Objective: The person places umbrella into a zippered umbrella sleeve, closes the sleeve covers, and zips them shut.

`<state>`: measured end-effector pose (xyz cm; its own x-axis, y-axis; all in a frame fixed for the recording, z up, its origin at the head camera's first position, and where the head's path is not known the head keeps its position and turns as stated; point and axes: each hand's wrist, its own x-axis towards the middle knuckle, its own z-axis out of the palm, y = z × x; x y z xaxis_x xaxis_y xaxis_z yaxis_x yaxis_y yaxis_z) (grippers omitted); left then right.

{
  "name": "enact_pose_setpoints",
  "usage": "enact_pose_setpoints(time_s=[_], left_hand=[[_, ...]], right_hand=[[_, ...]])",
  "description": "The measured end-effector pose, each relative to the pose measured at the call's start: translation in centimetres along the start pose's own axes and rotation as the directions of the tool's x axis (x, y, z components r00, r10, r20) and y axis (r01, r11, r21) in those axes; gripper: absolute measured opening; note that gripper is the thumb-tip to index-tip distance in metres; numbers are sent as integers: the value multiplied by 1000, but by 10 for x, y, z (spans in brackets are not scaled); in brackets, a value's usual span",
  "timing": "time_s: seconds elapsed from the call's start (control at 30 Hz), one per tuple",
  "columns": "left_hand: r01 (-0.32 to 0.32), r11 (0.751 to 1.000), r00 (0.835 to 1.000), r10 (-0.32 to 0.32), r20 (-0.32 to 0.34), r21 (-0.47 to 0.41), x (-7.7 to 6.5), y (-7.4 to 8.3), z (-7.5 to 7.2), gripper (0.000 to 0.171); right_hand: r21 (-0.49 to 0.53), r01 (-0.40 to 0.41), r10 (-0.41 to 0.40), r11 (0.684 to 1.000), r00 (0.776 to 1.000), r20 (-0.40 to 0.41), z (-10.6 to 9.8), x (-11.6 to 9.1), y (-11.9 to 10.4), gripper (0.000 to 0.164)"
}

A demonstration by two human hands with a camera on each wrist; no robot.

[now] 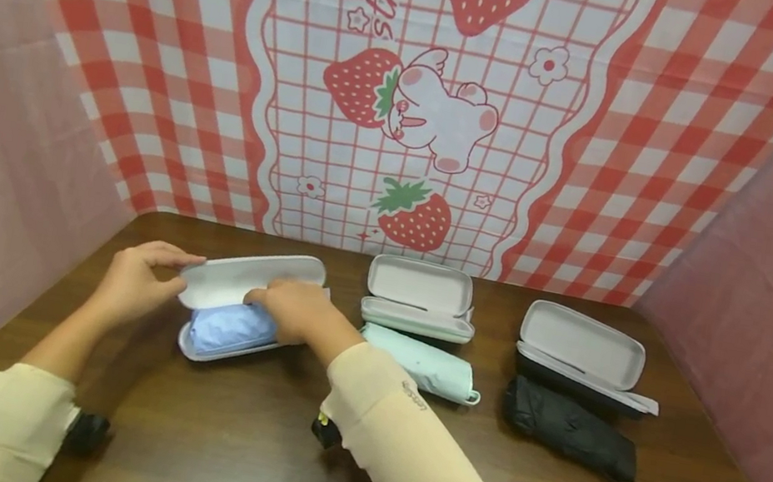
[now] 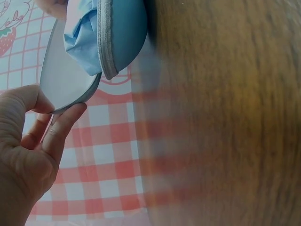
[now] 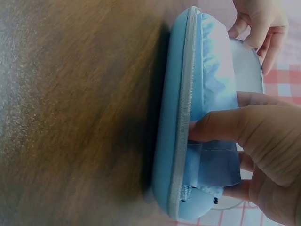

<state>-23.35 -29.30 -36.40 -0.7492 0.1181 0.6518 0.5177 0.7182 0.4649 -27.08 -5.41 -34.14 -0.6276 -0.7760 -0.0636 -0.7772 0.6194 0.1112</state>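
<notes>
A light blue zip case (image 1: 228, 351) lies opened on the table at the left, its grey-lined lid (image 1: 220, 286) raised at the back. Inside it sits a folded blue umbrella (image 1: 224, 329). My left hand (image 1: 136, 277) pinches the lid's left end between thumb and fingers, as the left wrist view shows closely. My right hand (image 1: 295, 311) grips the umbrella near its right end. In the right wrist view the thumb is tucked between the umbrella (image 3: 218, 70) and the zipper rim (image 3: 184, 103), with fingers on the far side.
At the middle back stands an open mint case (image 1: 421, 284), with a folded mint umbrella (image 1: 416, 360) in front. Farther right, an open black case (image 1: 583, 344) has a folded black umbrella (image 1: 569, 430) before it. A checked strawberry cloth (image 1: 440, 140) hangs behind the table.
</notes>
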Motion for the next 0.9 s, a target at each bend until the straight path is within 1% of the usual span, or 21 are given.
enact_pose_setpoints(time_s=[0.13, 0.27, 0.43, 0.57, 0.77, 0.9], left_hand=[[4, 1000, 1000, -4, -3, -1, 1, 1, 0, 35], [10, 1000, 1000, -10, -4, -7, 0, 2, 1, 34], [25, 1000, 1000, -25, 5, -14, -1, 3, 1, 33], [39, 999, 999, -39, 14, -13, -1, 2, 1, 37], [66, 998, 997, -66, 51, -4, -2, 1, 2, 41], [76, 997, 994, -75, 82, -10, -2, 2, 1, 39]], right_hand=[[20, 5, -5, 1000, 1000, 8, -1, -2, 2, 60], [51, 5, -5, 999, 1000, -17, 3, -5, 5, 59], [115, 3, 5, 993, 998, -70, 5, -13, 13, 55], [157, 19, 0, 987, 993, -120, 4, -21, 20, 49], [252, 58, 1, 966, 974, -227, 7, -34, 34, 39], [310, 55, 31, 949, 963, -267, 6, -41, 44, 36]])
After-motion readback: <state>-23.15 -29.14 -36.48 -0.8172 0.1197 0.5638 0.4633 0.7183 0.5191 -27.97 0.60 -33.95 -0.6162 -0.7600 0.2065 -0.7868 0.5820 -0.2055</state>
